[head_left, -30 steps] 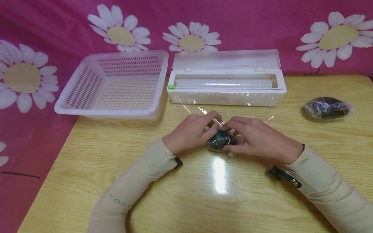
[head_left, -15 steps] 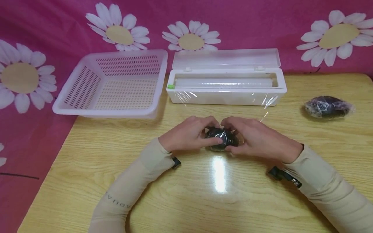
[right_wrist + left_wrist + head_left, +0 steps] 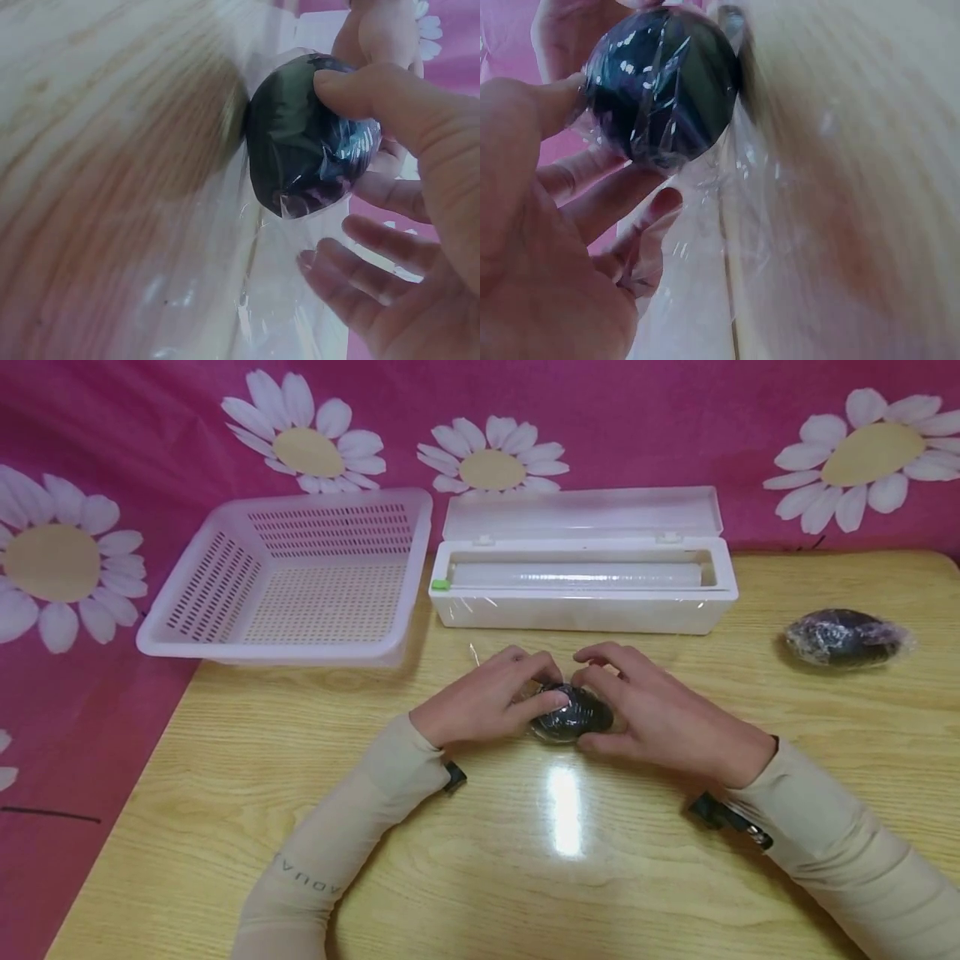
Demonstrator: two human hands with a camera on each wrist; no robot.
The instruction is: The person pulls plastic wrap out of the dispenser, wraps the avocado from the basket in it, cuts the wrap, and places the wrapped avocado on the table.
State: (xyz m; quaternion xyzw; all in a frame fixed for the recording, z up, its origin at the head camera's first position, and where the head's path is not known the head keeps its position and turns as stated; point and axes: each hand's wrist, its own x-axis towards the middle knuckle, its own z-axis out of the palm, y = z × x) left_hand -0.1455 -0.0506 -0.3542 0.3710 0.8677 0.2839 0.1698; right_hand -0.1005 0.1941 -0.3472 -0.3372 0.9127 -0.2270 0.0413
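A dark oval fruit or vegetable (image 3: 573, 717), its exact kind unclear, lies on the table under shiny cling film. My left hand (image 3: 498, 693) holds it from the left, thumb on top and fingers bent behind. From the other side my right hand (image 3: 648, 714) grips its right end between thumb and fingers. In the left wrist view, creased film clings to the dark item (image 3: 664, 86), and loose clear film (image 3: 742, 180) hangs beside the left fingers. In the right wrist view the right thumb presses on the item (image 3: 300, 127), with several other fingers spread apart.
A white cling film box (image 3: 577, 614) with its lid raised stands behind the hands, a film roll (image 3: 607, 575) inside. At left stands a white slotted basket (image 3: 281, 649). One wrapped dark item (image 3: 843, 639) lies at right on the wooden table (image 3: 480, 877).
The left thumb has come down onto the top of the wrapped item. Right fingers have lifted and spread slightly. Fewer glints show on the film in front of the box.
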